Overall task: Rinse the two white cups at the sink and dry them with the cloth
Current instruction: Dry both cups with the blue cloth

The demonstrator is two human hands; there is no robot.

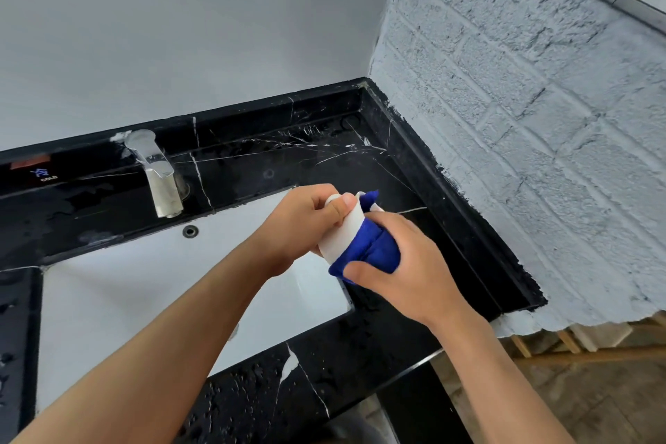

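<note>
1. Left hand (306, 223): curled closed around one white cup (340, 231), thumb pressed on its rim.
2. Right hand (407, 263): wrapped closed over the blue cloth (367, 252), pressing it against the cup's right side.
3. Both forearms reaching from the near edge, meeting above the right end of the white sink (126, 299).
4. One cup visible, one cloth, one faucet (158, 177) far left on the black countertop (324, 155).

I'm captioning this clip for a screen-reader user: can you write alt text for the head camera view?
Two bare hands dry a white cup over the right end of a white sink: the left hand grips the cup while the right hand presses a blue cloth around it. A chrome faucet, not running, stands on the wet black marble counter.
</note>
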